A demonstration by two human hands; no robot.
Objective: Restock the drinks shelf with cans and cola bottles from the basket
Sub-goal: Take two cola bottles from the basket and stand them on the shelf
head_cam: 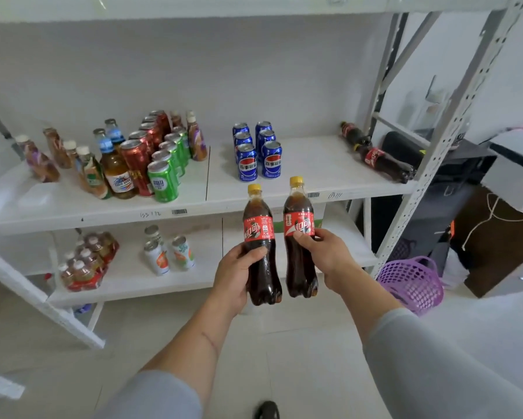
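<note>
My left hand (234, 275) grips one cola bottle (258, 234) with a yellow cap and red label, upright. My right hand (326, 257) grips a second, matching cola bottle (299, 219) just to its right. Both bottles hang in front of the edge of the white drinks shelf (311, 164). Several blue cola cans (255, 152) stand in two rows on that shelf above the bottles. Two more cola bottles (378, 160) lie on their sides at the shelf's right end. The purple basket (411, 282) sits on the floor to the right of my right arm.
Red cans (136, 161), green cans (163, 179) and assorted bottles (115, 164) crowd the shelf's left half. The lower shelf holds a wrapped bottle pack (85, 264) and white cans (169, 252). A grey upright post (429, 164) bounds the shelf at right, with boxes and cables beyond.
</note>
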